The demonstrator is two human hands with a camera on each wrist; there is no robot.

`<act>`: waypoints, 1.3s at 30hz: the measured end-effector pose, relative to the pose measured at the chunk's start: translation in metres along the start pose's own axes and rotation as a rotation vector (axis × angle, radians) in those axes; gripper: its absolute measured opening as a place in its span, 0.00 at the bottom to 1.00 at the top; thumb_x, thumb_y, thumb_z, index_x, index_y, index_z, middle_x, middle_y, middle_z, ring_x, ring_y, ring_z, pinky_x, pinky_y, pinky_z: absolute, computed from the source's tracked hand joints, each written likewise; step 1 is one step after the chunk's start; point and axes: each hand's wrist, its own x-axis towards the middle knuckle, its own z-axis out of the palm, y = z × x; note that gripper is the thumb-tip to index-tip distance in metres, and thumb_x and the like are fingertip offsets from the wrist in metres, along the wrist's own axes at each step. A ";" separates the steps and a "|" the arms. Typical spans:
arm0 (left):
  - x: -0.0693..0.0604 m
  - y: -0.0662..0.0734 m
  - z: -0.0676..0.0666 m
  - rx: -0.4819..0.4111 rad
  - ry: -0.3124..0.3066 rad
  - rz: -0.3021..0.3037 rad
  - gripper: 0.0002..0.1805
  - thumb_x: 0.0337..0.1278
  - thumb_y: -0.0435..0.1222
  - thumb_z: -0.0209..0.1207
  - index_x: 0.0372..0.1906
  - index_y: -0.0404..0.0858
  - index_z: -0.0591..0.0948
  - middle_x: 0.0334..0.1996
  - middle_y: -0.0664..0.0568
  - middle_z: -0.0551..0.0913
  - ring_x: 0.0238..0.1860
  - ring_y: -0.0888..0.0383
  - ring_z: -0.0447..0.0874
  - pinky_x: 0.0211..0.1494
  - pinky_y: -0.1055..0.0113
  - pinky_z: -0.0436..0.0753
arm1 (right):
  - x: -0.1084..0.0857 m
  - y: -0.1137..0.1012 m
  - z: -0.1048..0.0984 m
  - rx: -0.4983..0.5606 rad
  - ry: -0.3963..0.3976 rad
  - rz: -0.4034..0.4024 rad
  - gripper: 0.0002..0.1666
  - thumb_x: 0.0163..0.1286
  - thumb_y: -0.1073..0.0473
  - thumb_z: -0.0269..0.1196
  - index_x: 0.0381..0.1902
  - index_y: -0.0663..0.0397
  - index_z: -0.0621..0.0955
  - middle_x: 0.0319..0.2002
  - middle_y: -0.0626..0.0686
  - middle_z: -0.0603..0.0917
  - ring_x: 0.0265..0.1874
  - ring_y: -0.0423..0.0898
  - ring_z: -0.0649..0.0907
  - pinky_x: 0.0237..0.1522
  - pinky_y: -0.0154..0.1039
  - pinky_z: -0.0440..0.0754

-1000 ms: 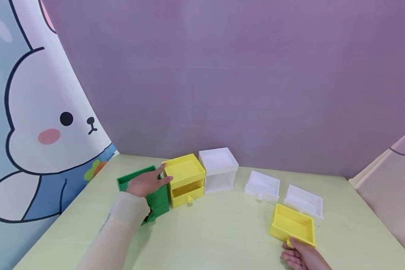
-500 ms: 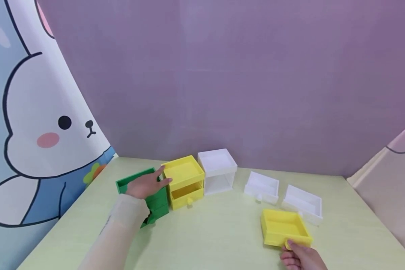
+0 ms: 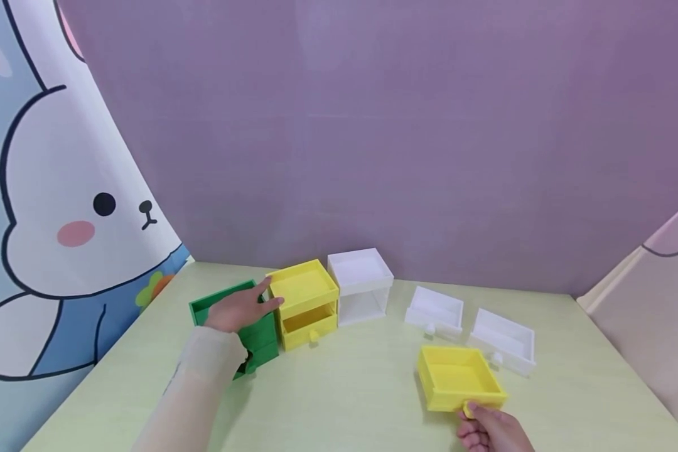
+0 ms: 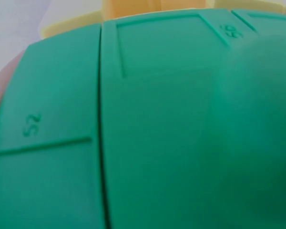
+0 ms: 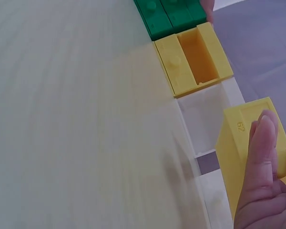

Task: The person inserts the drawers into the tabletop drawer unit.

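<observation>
Between thumb and finger my right hand [image 3: 493, 430] pinches the round knob of a yellow drawer [image 3: 454, 375], which tilts above the table with its open side up. In the right wrist view that drawer [image 5: 232, 148] shows its front, and the thumb lies along it. My left hand [image 3: 234, 311] reaches over the green drawer cabinet [image 3: 265, 336], extended fingertips touching the left top edge of the yellow cabinet [image 3: 304, 284]. This cabinet has a drawer in its lower slot and a hollow upper slot. Green drawer fronts [image 4: 162, 133] fill the left wrist view, and most of the left hand is hidden there.
A white cabinet [image 3: 361, 270] with a hollow front stands right of the yellow one. Two white drawers [image 3: 436, 309] lie on the pale table [image 3: 328, 402] behind the held drawer. A purple cloth backdrop [image 3: 344, 138] rises along the back.
My right hand has carried the yellow drawer leftward, away from the right-hand white drawer, turning it to face more squarely forward. My left hand stays on the yellow cabinet's edge.
</observation>
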 end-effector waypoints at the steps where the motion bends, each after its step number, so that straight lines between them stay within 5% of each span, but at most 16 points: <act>1: 0.000 0.000 0.000 -0.001 0.002 0.002 0.43 0.63 0.65 0.44 0.76 0.48 0.51 0.63 0.35 0.71 0.51 0.40 0.77 0.44 0.48 0.78 | 0.001 0.000 0.002 -0.005 -0.001 -0.006 0.16 0.71 0.55 0.53 0.31 0.59 0.82 0.22 0.47 0.82 0.21 0.37 0.81 0.26 0.29 0.78; 9: -0.003 0.001 -0.001 -0.007 0.001 0.017 0.44 0.63 0.64 0.44 0.77 0.47 0.50 0.60 0.36 0.74 0.45 0.44 0.79 0.39 0.53 0.79 | 0.011 -0.004 0.023 -0.058 -0.085 -0.059 0.16 0.72 0.54 0.52 0.33 0.59 0.80 0.23 0.45 0.82 0.22 0.36 0.81 0.27 0.28 0.79; 17: 0.000 0.006 -0.001 0.021 -0.005 0.004 0.42 0.64 0.63 0.44 0.77 0.49 0.50 0.41 0.46 0.84 0.36 0.51 0.79 0.34 0.58 0.76 | 0.025 -0.013 0.048 -0.078 -0.226 -0.119 0.15 0.75 0.56 0.49 0.34 0.59 0.79 0.24 0.45 0.82 0.22 0.35 0.80 0.27 0.28 0.78; 25: -0.005 0.004 -0.002 0.009 0.002 -0.013 0.42 0.64 0.63 0.45 0.77 0.49 0.50 0.53 0.41 0.80 0.35 0.51 0.79 0.30 0.60 0.75 | 0.031 -0.024 0.078 -0.042 -0.350 -0.160 0.15 0.76 0.57 0.49 0.35 0.59 0.79 0.24 0.44 0.82 0.21 0.34 0.81 0.27 0.27 0.79; 39: 0.000 0.002 0.001 0.013 0.001 -0.017 0.43 0.63 0.64 0.44 0.77 0.50 0.50 0.55 0.40 0.79 0.36 0.50 0.78 0.33 0.59 0.76 | 0.044 -0.021 0.104 -0.041 -0.295 -0.158 0.15 0.72 0.55 0.53 0.35 0.63 0.78 0.23 0.45 0.82 0.20 0.35 0.80 0.26 0.29 0.79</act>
